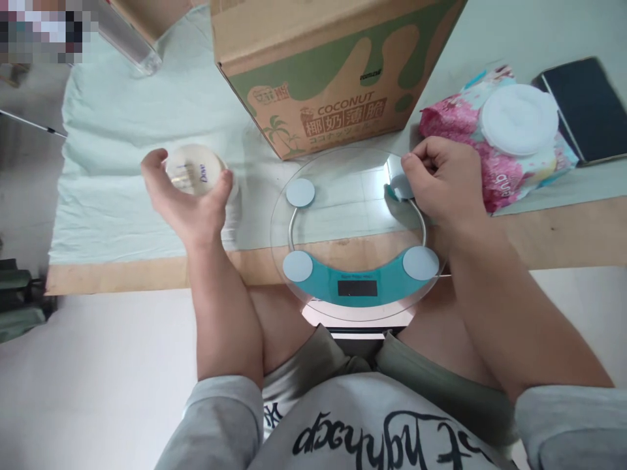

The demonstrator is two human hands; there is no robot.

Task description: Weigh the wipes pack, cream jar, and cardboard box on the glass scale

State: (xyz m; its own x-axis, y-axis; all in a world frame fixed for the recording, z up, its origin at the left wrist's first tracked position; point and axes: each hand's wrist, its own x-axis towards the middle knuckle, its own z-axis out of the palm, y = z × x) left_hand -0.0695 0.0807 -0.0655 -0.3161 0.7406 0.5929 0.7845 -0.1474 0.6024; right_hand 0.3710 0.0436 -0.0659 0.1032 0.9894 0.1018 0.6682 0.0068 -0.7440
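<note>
A round glass scale point(357, 284) with a teal panel and dark display lies at the table's front edge, partly over my lap. My left hand point(189, 202) is wrapped around a cream-coloured round Dove container point(196, 171), left of the scale. Over the scale's upper right foot, my right hand point(441, 179) has its fingers curled together; whether anything is between them is hidden. A pink and blue pack of wipes point(499, 176) with a white round lid lies just beyond that hand.
Behind the scale stands a large cardboard box point(337, 98) printed COCONUT. A dark flat device point(588, 111) lies at the far right. Near the back left is a clear container point(147, 60). A pale green cloth point(112, 163) covers much of the wooden table point(563, 235).
</note>
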